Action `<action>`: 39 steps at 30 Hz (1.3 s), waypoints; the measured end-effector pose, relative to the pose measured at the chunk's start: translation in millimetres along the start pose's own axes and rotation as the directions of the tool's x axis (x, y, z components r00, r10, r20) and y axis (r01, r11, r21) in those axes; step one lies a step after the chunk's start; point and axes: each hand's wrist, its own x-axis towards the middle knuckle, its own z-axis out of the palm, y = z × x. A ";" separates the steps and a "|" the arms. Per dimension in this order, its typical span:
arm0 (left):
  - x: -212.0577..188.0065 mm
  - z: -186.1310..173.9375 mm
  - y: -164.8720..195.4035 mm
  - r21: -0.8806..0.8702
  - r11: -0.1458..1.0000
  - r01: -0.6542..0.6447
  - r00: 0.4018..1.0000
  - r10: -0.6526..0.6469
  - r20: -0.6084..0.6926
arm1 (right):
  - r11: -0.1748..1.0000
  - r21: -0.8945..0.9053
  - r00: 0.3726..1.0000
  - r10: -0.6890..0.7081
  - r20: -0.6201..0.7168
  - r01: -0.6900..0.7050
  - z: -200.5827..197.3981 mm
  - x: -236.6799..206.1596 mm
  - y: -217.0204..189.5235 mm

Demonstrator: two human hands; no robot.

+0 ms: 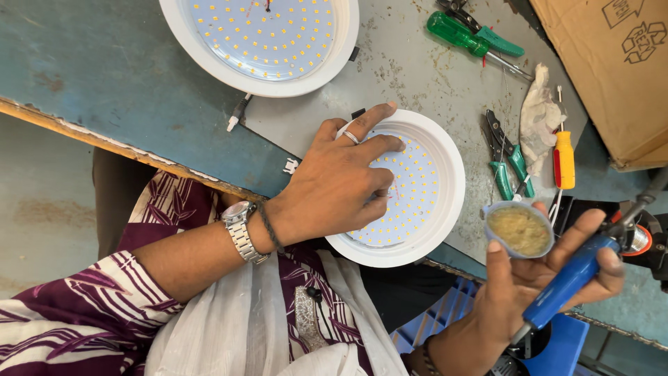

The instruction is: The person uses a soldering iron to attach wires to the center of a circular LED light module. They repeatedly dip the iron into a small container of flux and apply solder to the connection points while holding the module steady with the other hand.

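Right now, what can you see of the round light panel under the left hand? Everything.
The round light panel is a white disc with a raised, plastic-looking rim and a flat face dotted with rows of small yellow diodes. It lies face up at the near edge of the grey-blue bench. The left hand rests flat on it, fingers spread over the diodes, covering its left part. A similar lamp lies beyond it.

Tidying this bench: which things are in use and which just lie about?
In use: round LED lamp under left hand; blue soldering iron and small paste tub in right hand.
Lying about: second lamp, green screwdriver, cutters, rag, cardboard box.
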 end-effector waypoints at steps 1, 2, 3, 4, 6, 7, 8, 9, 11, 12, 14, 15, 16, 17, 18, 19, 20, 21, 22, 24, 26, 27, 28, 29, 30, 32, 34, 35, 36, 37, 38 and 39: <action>-0.2 0.3 0.0 0.005 1.000 -0.001 1.000 0.001 0.008 | 0.998 -0.051 0.999 -0.035 0.000 0.035 -4.4 2.0 7.0; -0.4 0.7 0.0 0.009 1.000 -0.003 1.000 0.002 0.015 | 0.992 -0.101 0.998 -0.070 0.001 0.070 -8.8 2.8 14.4; -0.7 1.0 0.0 0.014 1.000 -0.004 1.000 0.003 0.022 | 0.977 -0.170 0.992 -0.124 0.025 0.126 -10.2 7.1 26.7; -1.1 1.2 0.1 0.018 1.000 -0.007 1.000 0.006 0.022 | 0.973 -0.180 0.989 -0.139 0.041 0.144 -11.6 7.0 37.2; -1.4 1.5 0.0 0.029 1.000 -0.012 1.000 0.011 0.020 | 0.980 -0.138 0.989 -0.135 0.060 0.142 -12.4 6.3 57.1; -1.1 1.6 -0.3 0.028 0.999 -0.015 1.000 0.014 0.023 | 0.987 -0.105 0.991 -0.114 0.066 0.120 -13.7 4.9 63.7; -1.0 1.6 -0.5 0.026 1.000 -0.017 0.999 0.017 0.028 | 0.993 -0.073 0.993 -0.092 0.071 0.097 -13.7 3.3 69.1; -0.7 1.8 -0.7 0.024 1.000 -0.020 0.999 0.019 0.031 | 0.996 -0.059 0.995 -0.069 0.077 0.074 -13.3 1.4 72.2; -0.1 1.8 -0.8 0.027 0.999 -0.025 0.999 0.024 0.031 | 0.994 -0.088 0.996 -0.054 0.066 0.059 -11.3 -0.4 73.2; 0.2 1.7 -0.9 0.029 0.999 -0.028 0.999 0.028 0.031 | 0.989 -0.129 0.997 -0.063 0.049 0.069 -10.5 0.1 71.1; 0.5 1.4 -0.9 0.027 0.999 -0.020 0.999 0.019 0.043 | 0.985 -0.142 0.995 -0.100 -0.011 0.098 -8.2 4.7 65.1; 0.6 1.4 -0.8 0.025 1.000 -0.015 0.999 0.014 0.049 | 0.986 -0.116 0.991 -0.126 -0.053 0.119 -6.7 8.3 62.4; 0.8 1.3 -0.8 0.025 1.000 -0.015 0.999 0.014 0.048 | 0.986 -0.090 0.984 -0.151 -0.095 0.143 -6.1 11.1 59.1; 0.8 1.2 -0.9 0.025 1.000 -0.014 0.999 0.013 0.046 | 0.989 -0.065 0.983 -0.142 -0.117 0.135 -7.7 12.6 54.5; 0.7 1.0 -1.0 0.026 1.000 -0.012 0.999 0.011 0.044 | 0.991 -0.040 0.982 -0.131 -0.138 0.127 -10.0 13.2 50.4; 0.6 0.8 -1.3 0.028 1.000 -0.013 0.999 0.012 0.043 | 0.993 -0.013 0.980 -0.120 -0.158 0.120 -12.7 12.1 46.5; 0.7 0.7 -1.5 0.031 0.999 -0.014 0.999 0.012 0.041 | 0.990 -0.001 0.978 -0.140 -0.156 0.141 -16.0 9.8 43.2; 0.5 0.6 -1.5 0.033 0.999 -0.014 0.999 0.013 0.039 | 0.987 0.011 0.975 -0.159 -0.155 0.163 -19.4 6.1 40.4; 0.3 0.4 -1.6 0.031 0.999 -0.014 0.999 0.013 0.036 | 0.982 0.023 0.972 -0.179 -0.154 0.185 -23.2 2.0 38.3; 0.0 0.1 -1.3 0.026 1.000 -0.013 1.000 0.013 0.028 | 0.981 0.032 0.960 -0.181 -0.215 0.192 -31.6 -3.5 35.8; 0.1 -0.3 -1.3 0.014 1.000 -0.003 0.999 0.002 0.033 | 0.977 0.104 0.957 -0.154 -0.247 0.184 -39.9 -9.1 32.7; 0.2 -0.5 -1.4 0.009 1.000 0.002 0.999 -0.002 0.035 | 0.970 0.171 0.961 -0.127 -0.247 0.172 -42.7 -12.1 31.2; 0.2 -0.7 -1.3 0.011 1.000 0.003 0.999 -0.003 0.032 | 0.965 0.214 0.965 -0.097 -0.243 0.150 -44.5 -14.4 30.2; 0.0 -1.0 -1.2 0.012 1.000 0.003 1.000 -0.004 0.030 | 0.958 0.256 0.969 -0.066 -0.239 0.129 -45.6 -16.5 28.8; -0.1 -1.2 -1.1 0.014 1.000 0.004 1.000 -0.004 0.027 | 0.957 0.275 0.972 -0.033 -0.231 0.098 -45.3 -18.8 27.7; -0.4 -1.6 -1.1 0.003 1.000 0.008 1.000 -0.008 0.024 | 0.959 0.279 0.976 0.018 -0.217 0.045 -41.9 -20.8 26.5; -0.8 -2.0 -1.3 0.002 1.000 0.007 1.000 -0.007 0.019 | 0.968 0.252 0.977 0.045 -0.207 0.008 -36.4 -19.7 25.9; -1.0 -2.2 -1.3 0.005 1.000 0.004 1.000 -0.004 0.016 | 0.971 0.239 0.978 0.055 -0.201 -0.006 -33.3 -18.5 25.5; -1.3 -2.4 -1.3 0.009 1.000 0.001 1.000 -0.001 0.013 | 0.974 0.227 0.980 0.057 -0.192 -0.013 -30.3 -17.1 24.8; -1.5 -2.7 -1.3 0.011 1.000 0.000 1.000 0.000 0.009 | 0.975 0.221 0.982 0.061 -0.179 -0.020 -27.5 -15.6 23.8; -1.6 -2.9 -1.3 0.013 1.000 -0.002 1.000 0.001 0.005 | 0.976 0.215 0.984 0.064 -0.166 -0.027 -24.9 -14.2 22.9; -1.6 -3.2 -1.4 0.015 1.000 -0.004 1.000 0.004 0.002 | 0.976 0.216 0.986 0.068 -0.150 -0.034 -22.3 -12.9 21.8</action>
